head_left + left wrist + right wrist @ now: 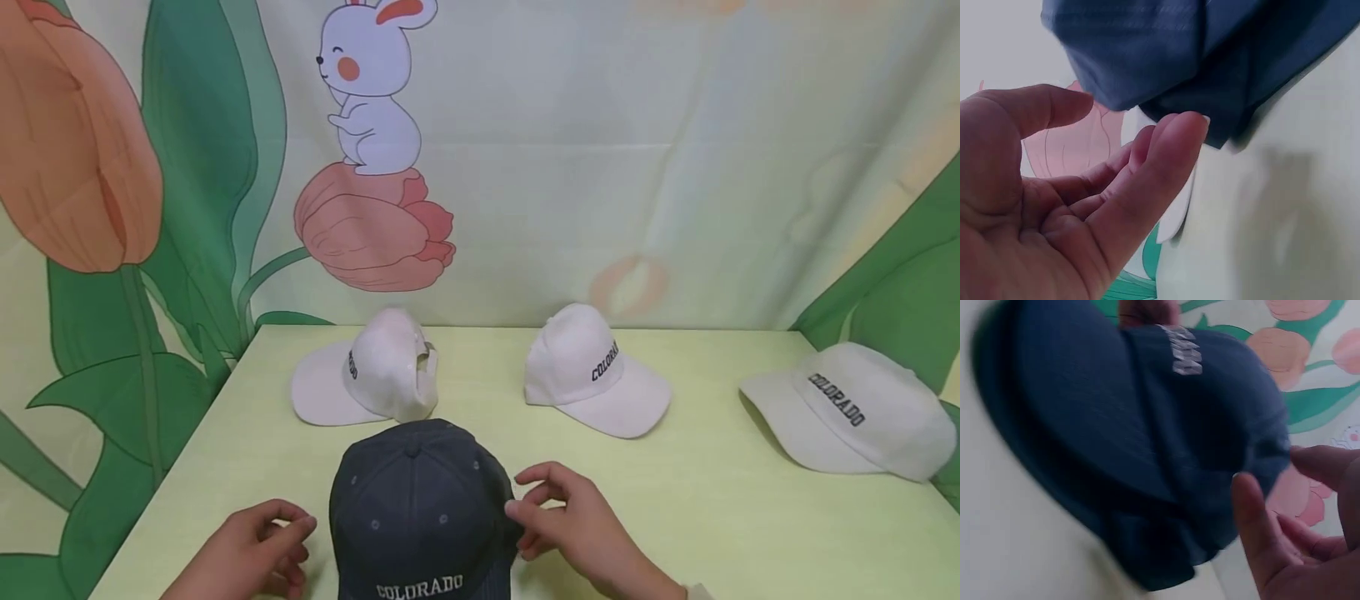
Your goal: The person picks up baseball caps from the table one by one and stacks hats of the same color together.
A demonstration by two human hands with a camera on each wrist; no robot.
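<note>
A dark navy baseball cap (412,508) with white COLORADO lettering sits at the front of the table, its lettered side toward me. My left hand (251,550) is beside its left side, with a gap showing in the head view. The left fingers are bent loosely and hold nothing. On the other side, my right hand (573,525) has its thumb tip right at the crown's edge, the other fingers spread and slightly bent. In the right wrist view, the cap's brim (1122,50) is not what the left wrist shows; there, navy fabric hangs over my left fingertips.
Three white COLORADO caps stand further back: one at left (375,371), one near the middle (592,371), one at the right edge (855,408). A pale yellow-green table (675,517) lies beneath. Behind it hangs a printed cloth (525,167) with tulips and a rabbit.
</note>
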